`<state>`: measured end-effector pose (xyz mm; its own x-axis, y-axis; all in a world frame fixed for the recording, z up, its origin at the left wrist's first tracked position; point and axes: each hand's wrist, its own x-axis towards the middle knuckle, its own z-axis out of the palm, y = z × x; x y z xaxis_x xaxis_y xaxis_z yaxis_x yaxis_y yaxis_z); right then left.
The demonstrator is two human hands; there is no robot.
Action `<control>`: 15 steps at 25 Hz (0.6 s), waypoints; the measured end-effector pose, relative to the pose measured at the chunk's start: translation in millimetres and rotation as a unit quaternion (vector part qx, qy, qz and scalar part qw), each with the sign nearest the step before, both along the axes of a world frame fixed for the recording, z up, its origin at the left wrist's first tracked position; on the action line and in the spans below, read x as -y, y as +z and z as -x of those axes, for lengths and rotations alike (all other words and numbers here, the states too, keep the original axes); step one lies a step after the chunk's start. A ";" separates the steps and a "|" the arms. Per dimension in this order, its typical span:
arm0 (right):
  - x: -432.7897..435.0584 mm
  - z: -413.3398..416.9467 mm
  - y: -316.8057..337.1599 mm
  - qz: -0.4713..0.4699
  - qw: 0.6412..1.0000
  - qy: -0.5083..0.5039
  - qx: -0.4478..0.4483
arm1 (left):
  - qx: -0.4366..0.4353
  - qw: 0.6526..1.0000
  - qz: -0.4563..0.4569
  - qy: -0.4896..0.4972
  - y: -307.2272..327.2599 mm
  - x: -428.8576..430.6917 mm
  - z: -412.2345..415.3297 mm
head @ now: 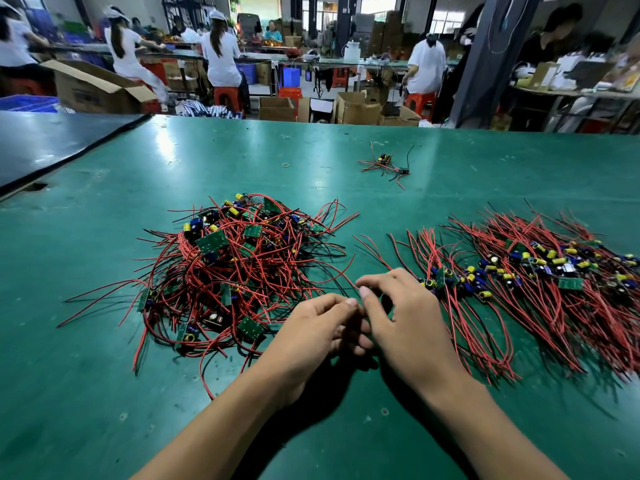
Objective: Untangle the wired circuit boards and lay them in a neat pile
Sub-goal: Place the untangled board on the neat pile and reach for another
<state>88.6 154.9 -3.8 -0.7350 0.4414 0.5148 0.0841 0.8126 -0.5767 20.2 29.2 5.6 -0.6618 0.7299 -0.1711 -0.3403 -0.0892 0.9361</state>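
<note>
A tangled heap of small green circuit boards (239, 261) with red and black wires lies left of centre on the green table (104, 393). A neater pile of boards (540, 271), wires combed toward me, lies at the right. Between the two piles my hands meet just above the table. My right hand (405, 320) has its thumb and forefinger pinched together where thin wires (341, 284) from the heap end. My left hand (322, 327) has curled fingers touching the right hand's fingertips. I cannot make out whether the left hand holds anything.
A single wired board (386, 164) lies apart at the far middle of the table, with a rubber band (285, 165) to its left. A dark table (52, 147) adjoins at the far left. Several seated people and cardboard boxes (356, 109) fill the room beyond.
</note>
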 end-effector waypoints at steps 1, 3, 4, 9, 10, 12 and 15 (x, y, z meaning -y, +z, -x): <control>1.7 2.3 -2.2 0.019 1.000 0.004 -0.009 | -0.003 1.000 -0.001 0.004 0.1 0.3 -0.8; 3.5 8.4 -4.4 0.100 0.995 -0.002 -0.025 | -0.008 1.000 -0.002 0.012 -0.7 0.0 -1.1; 4.2 12.1 -3.9 0.157 0.987 -0.009 -0.032 | -0.006 1.000 -0.004 0.016 -1.0 -0.3 -0.7; 7.6 36.5 7.7 0.130 0.988 -0.003 -0.089 | 0.015 1.000 -0.008 0.016 0.5 -0.2 -1.1; 6.7 45.1 10.0 0.068 0.994 0.015 -0.086 | 0.018 1.000 -0.006 0.021 1.1 -1.3 -1.2; 3.6 69.0 12.9 -0.014 0.997 0.074 -0.028 | 0.028 0.998 -0.007 0.051 1.6 -4.3 2.6; -0.8 108.9 13.8 -0.033 0.984 0.097 0.149 | 0.071 0.994 -0.019 0.085 3.4 -6.4 11.1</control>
